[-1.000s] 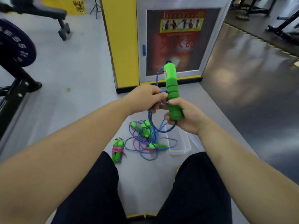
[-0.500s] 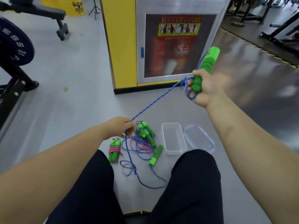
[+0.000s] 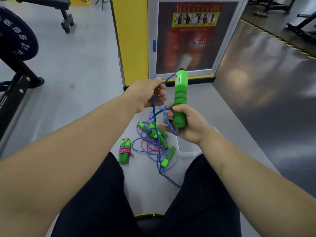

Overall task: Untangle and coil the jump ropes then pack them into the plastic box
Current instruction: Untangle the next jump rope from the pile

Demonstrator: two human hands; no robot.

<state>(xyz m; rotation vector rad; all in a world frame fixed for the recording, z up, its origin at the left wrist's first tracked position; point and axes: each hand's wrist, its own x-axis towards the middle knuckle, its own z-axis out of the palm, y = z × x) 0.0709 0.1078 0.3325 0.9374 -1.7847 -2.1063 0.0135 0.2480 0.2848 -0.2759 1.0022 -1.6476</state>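
Right hand [image 3: 189, 124] grips green handle [image 3: 180, 100] upright, fingers curled round its lower end. Left hand [image 3: 147, 94] pinches blue rope [image 3: 154, 115] just beside it. Plastic box [image 3: 188, 150] below right fingers, tangled ropes [image 3: 152, 144] below left fingers.

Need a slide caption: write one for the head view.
Right hand grips a green handle upright while the left hand pinches its blue rope above tangled ropes and a clear plastic box.

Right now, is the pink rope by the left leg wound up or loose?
Wound up. The pink rope is wrapped around its two green handles in a tidy bundle, apart from the tangled pile.
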